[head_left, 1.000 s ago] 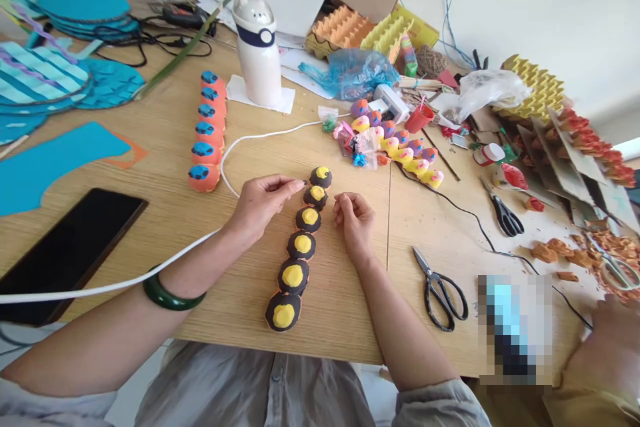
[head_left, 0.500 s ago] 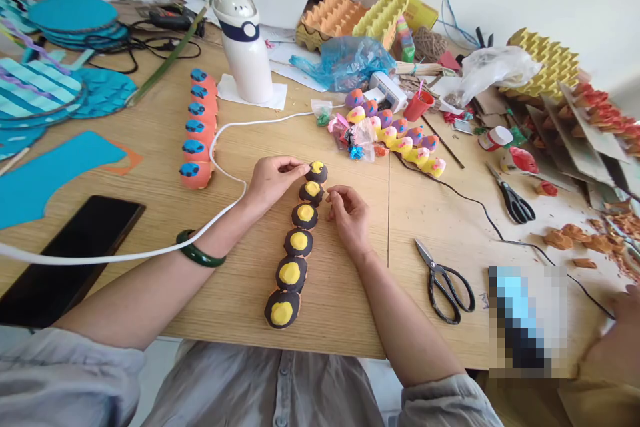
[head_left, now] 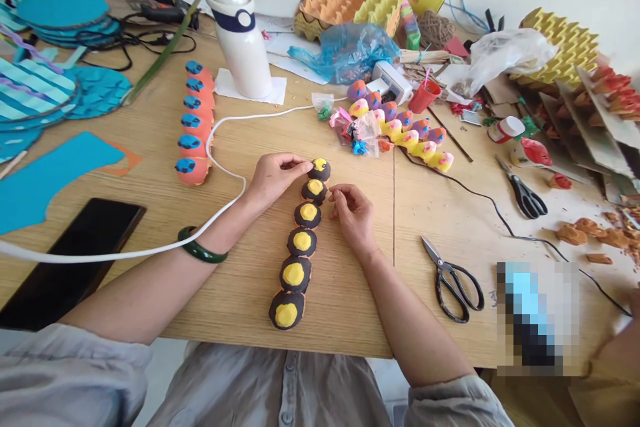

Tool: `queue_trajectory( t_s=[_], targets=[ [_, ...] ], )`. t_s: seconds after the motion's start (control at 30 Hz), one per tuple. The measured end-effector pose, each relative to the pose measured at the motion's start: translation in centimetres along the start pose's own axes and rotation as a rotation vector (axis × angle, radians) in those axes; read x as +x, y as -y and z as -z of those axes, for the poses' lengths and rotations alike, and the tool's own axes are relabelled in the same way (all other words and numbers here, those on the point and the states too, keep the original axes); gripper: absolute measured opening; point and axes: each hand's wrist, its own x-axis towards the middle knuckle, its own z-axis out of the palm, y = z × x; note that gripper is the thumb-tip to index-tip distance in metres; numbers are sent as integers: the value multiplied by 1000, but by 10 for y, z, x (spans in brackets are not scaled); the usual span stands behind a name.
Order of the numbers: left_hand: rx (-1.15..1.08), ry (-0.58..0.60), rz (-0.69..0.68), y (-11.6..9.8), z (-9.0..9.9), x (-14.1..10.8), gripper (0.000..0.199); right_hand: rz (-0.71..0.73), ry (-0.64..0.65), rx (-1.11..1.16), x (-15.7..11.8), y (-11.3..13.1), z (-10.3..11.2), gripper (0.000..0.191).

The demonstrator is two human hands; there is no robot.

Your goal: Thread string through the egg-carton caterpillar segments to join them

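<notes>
A strip of egg-carton cups (head_left: pixel 303 241), coated black with yellow discs on top, lies lengthwise in front of me. The farthest cup carries a small dark mark on its yellow disc. My left hand (head_left: pixel 277 177) pinches the left edge of that far cup between thumb and fingertips. Just right of the strip, near the second cup, my right hand (head_left: pixel 354 213) is closed, thumb against the curled fingers; whatever it may hold is too small to make out. A dark green bangle (head_left: pixel 200 250) circles my left wrist.
A white cable (head_left: pixel 245 180) runs over my left forearm. Left stand an orange-and-blue cup strip (head_left: pixel 193 130) and a phone (head_left: pixel 75 260). Black-handled scissors (head_left: pixel 453 280) lie right. Behind are a white bottle (head_left: pixel 240 47) and yellow-purple cup strips (head_left: pixel 400 123). Another person's arm (head_left: pixel 617 360) shows far right.
The view has shifted slightly, so the things on the right appear farther right. Both hands keep nearly the same place by the far end of the black-and-yellow strip.
</notes>
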Motion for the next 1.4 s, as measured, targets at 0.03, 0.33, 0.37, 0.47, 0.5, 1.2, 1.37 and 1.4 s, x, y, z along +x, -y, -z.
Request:
queue_trajectory(
  t_s=[0.03,0.33,0.37,0.47,0.5,1.2,1.37,1.4],
  targets=[
    [6,3,3,-1,0,0,24,1,-1,-3,0,0,0,16],
    [53,33,-54,0,0,3,23,38,-21,-14,-1,-2,0,15],
    [55,36,-60,1,0,3,23,52,-31,-23,-1,-3,0,17],
    [52,42,-51,3,-1,5,24,78,-10,-64,-1,-5,1,33],
    [54,42,-49,4,-1,5,25,76,13,-78,-1,-5,2,38],
    [10,50,4,4,-2,1,41,76,63,-134,1,-13,3,36],
    [-124,-47,72,3,-2,-11,35,68,48,-124,1,-11,3,30],
    [-160,-70,79,2,-2,-14,33,67,44,-122,1,-10,3,28]
  ],
)
